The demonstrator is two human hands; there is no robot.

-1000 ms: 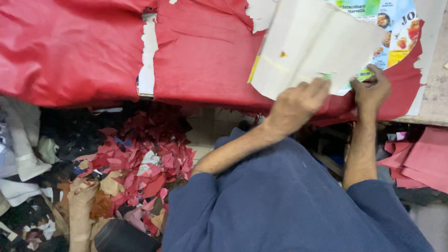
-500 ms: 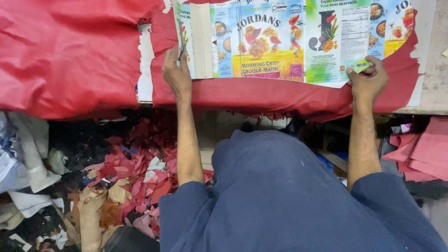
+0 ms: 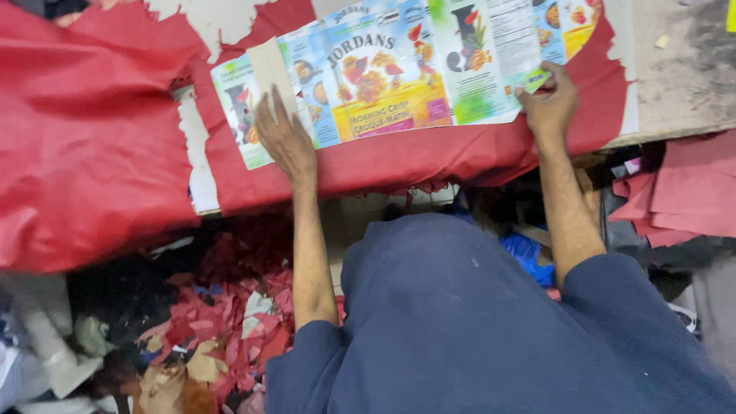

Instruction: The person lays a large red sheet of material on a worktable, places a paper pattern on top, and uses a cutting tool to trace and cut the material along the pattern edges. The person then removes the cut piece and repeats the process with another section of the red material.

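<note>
Left hand (image 3: 285, 138): flat, fingers spread, pressing carton (image 3: 399, 73), upper centre.
Right hand (image 3: 548, 103): pinching carton's right edge.
Under carton: red sheet (image 3: 399, 157).
Lower left: scraps (image 3: 222, 322).

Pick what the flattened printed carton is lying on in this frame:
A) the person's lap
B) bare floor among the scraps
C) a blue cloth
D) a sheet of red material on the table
D: the flattened carton lies spread on the red sheet draped over the table edge, with the left hand and right hand pressing on it.
</note>
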